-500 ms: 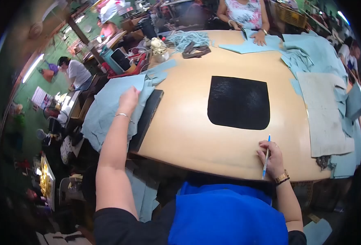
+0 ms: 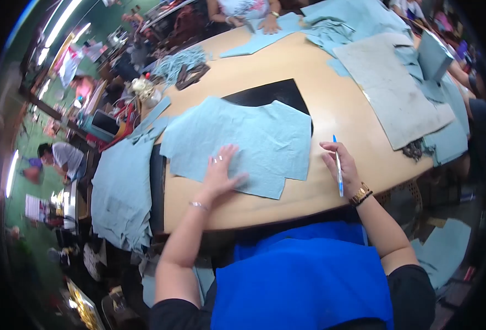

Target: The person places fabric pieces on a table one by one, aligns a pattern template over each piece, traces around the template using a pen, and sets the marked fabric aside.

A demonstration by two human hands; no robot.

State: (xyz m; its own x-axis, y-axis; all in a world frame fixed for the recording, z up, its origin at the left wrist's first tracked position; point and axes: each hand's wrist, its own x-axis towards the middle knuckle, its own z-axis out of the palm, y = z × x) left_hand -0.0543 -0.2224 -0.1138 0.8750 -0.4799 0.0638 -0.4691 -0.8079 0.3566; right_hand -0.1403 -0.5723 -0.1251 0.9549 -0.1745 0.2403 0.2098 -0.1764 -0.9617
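Note:
A light blue piece of leather or cloth (image 2: 265, 140) lies on the table in front of me, covering most of a black flat template (image 2: 278, 93). My left hand (image 2: 221, 171) rests on the near left part of this blue piece, fingers spread. To the right of it, my right hand (image 2: 343, 165) holds a blue-and-white pen (image 2: 338, 170) between thumb and fingers, its blue end pointing up and away from me. The hand is just above the wooden tabletop, apart from the blue piece.
A pile of blue pieces (image 2: 123, 187) hangs over the table's left edge beside a dark strip (image 2: 157, 190). Grey-white sheets (image 2: 391, 82) and more blue material lie at right. Blue scraps (image 2: 182, 61) sit at the back. Across the table, another person's hand (image 2: 269, 23) presses a blue piece.
My left hand has come right from the left pile, and a blue piece now lies over the black template. My right hand still holds the pen. The camera view has turned.

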